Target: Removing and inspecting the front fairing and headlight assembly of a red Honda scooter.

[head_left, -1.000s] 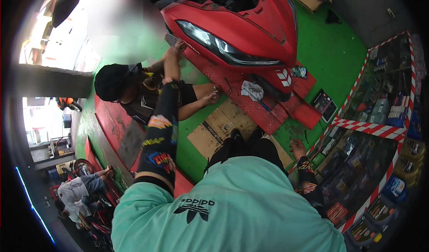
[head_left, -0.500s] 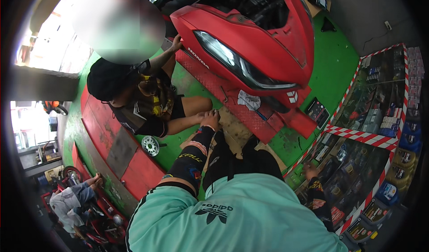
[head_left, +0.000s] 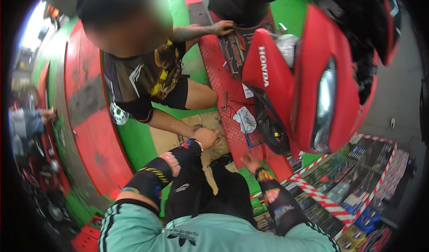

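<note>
My left hand (head_left: 206,137) is closed over the cardboard (head_left: 174,129), touching or just beside a co-worker's hand (head_left: 192,131); what it holds is hidden. My right hand (head_left: 250,162) is lower right, fingers loosely apart and empty, near the edge of the red checkered-metal ramp (head_left: 214,73). On that ramp are a white crumpled rag (head_left: 245,119), a blue tool (head_left: 248,139) and a bent metal wrench (head_left: 225,100). The red scooter front (head_left: 297,87) with its headlight (head_left: 324,104) leans over the ramp at the right.
The co-worker (head_left: 143,78) crouches at upper left, other hand (head_left: 222,27) on the ramp. A perforated metal disc (head_left: 119,114) lies behind them. Striped-edged glass display cases (head_left: 339,176) stand lower right. Another person (head_left: 22,127) is by a red motorcycle at far left.
My view has swung, so the scooter appears further right and more upright. My left arm has drawn back from its earlier reach. My right hand has moved in toward the ramp.
</note>
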### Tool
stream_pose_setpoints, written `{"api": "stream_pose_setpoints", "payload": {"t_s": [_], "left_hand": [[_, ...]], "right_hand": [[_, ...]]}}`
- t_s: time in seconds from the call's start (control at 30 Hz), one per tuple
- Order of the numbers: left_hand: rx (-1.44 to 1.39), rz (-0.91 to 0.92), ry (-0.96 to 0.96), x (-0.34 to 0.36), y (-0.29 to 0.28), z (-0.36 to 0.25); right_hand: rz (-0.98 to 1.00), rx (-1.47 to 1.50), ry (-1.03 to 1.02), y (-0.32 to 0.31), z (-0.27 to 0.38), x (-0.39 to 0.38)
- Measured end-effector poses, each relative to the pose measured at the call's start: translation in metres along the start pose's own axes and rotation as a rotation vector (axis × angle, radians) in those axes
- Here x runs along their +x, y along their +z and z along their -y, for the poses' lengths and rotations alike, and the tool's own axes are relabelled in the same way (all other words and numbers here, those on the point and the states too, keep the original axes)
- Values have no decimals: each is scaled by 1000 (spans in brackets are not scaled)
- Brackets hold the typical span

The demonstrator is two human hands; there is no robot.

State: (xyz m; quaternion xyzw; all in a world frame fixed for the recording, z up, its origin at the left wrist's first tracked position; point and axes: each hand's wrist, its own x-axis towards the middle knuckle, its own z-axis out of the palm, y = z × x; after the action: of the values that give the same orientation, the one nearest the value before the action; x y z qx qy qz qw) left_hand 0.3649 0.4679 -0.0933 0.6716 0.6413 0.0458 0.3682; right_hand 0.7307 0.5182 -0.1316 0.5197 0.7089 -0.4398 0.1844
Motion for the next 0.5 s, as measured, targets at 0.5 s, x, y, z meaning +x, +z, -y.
{"api": "stream_pose_setpoints", "payload": {"t_s": [0.5], "left_hand": [[-1663, 44, -243, -158, 27, 22]], "right_hand": [[-150, -458, 140, 68, 90, 417]]}}
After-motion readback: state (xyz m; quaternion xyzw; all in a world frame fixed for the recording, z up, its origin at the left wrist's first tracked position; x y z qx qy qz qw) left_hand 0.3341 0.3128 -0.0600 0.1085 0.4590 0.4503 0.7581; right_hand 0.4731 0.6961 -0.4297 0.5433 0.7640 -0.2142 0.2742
